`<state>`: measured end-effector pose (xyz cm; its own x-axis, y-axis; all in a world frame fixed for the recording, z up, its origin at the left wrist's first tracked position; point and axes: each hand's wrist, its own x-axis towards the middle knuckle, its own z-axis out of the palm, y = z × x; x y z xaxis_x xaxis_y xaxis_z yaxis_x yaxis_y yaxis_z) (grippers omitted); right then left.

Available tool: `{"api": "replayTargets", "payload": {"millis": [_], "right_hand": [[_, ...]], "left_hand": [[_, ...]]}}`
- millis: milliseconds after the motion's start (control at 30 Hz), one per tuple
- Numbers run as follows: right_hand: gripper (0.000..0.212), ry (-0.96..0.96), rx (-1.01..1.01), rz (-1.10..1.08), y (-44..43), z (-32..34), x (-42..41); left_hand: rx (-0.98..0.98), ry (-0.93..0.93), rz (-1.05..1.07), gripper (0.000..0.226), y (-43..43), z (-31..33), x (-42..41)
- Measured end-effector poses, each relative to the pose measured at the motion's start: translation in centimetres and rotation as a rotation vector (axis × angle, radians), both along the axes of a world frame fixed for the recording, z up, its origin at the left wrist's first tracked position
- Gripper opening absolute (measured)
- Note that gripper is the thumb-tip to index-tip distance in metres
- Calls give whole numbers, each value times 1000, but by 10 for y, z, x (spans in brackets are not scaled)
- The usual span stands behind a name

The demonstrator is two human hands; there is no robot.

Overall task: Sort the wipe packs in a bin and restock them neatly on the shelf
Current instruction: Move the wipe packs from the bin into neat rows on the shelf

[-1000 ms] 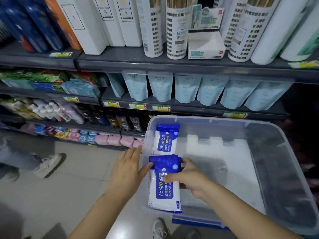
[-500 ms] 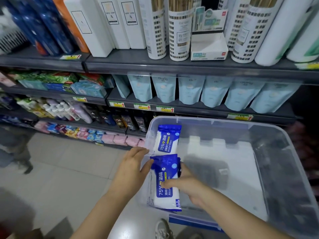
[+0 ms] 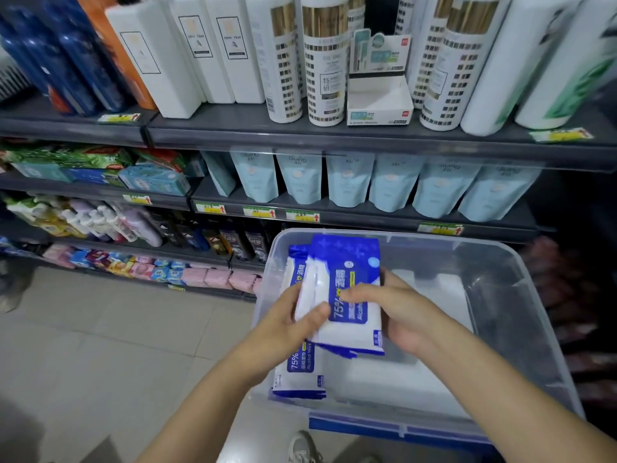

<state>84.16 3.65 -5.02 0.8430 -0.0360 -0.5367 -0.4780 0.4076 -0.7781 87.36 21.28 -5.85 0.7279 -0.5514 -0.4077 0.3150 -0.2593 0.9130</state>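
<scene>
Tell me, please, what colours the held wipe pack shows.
The wipe pack is white and blue, head view.

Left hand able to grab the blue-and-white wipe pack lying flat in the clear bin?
Likely not yet: the left hand grips the raised blue-and-white pack; the flat pack lies exposed just below.

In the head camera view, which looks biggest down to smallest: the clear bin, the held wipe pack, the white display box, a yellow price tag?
1. clear bin
2. held wipe pack
3. white display box, though farther away, so unsure
4. yellow price tag
</scene>
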Motion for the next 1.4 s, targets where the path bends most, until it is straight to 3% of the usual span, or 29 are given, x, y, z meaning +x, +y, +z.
{"api": "replayTargets", "payload": {"millis": [167,267,367,500,733,1000,1167,1400], "right_hand": [[55,-87,-38,-6,20,10,18],[52,-99,40,-28,28,4,25],[36,96,12,-152,27,-26,28],[43,403,-149,23,38,-87,14],[8,476,-150,99,68,-116,10],[16,475,-311,110,76,-111,7],[15,457,-297,99,80,-107,9],[30,455,-262,96,70,-98,2]], "left_hand": [[-62,13,152,54,2,4,14],[-76,9,229,55,21,2,22],[-93,-4,373,65,45,-5,30],[-133,-29,499,46,71,-9,39],[-125,-37,526,70,101,-22,39],[-122,-33,506,75,112,-31,38],[-129,-34,488,79,112,-31,43],[-149,-29,440,75,107,-27,52]]}}
